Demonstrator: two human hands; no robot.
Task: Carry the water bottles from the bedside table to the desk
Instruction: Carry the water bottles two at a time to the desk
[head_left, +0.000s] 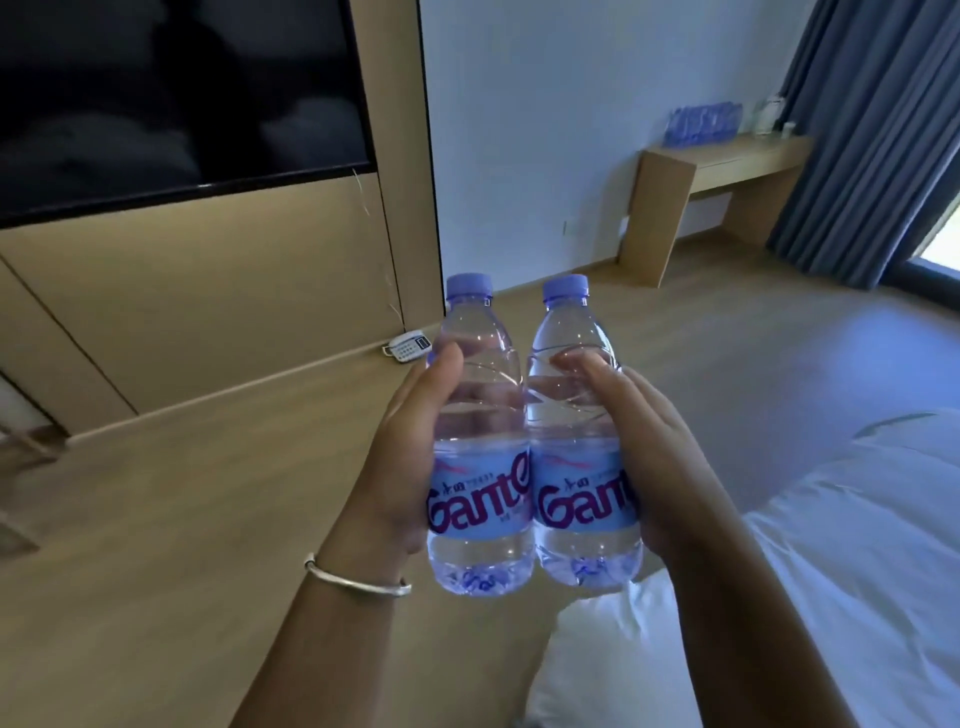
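Two clear water bottles with blue caps and blue labels stand upright side by side in front of me, touching. My left hand (402, 457) grips the left bottle (480, 436) around its middle. My right hand (652, 441) grips the right bottle (579, 431) the same way. A silver bangle sits on my left wrist. The wooden desk (675, 171) stands far off at the back right against the white wall, with several more bottles (701, 123) grouped on its top.
A white bed (841, 545) fills the lower right. Wooden floor stretches toward the desk. A dark TV screen (171, 98) hangs on a wood panel at left, with a white telephone (408, 346) on the floor below it. Blue curtains (872, 130) hang beside the desk.
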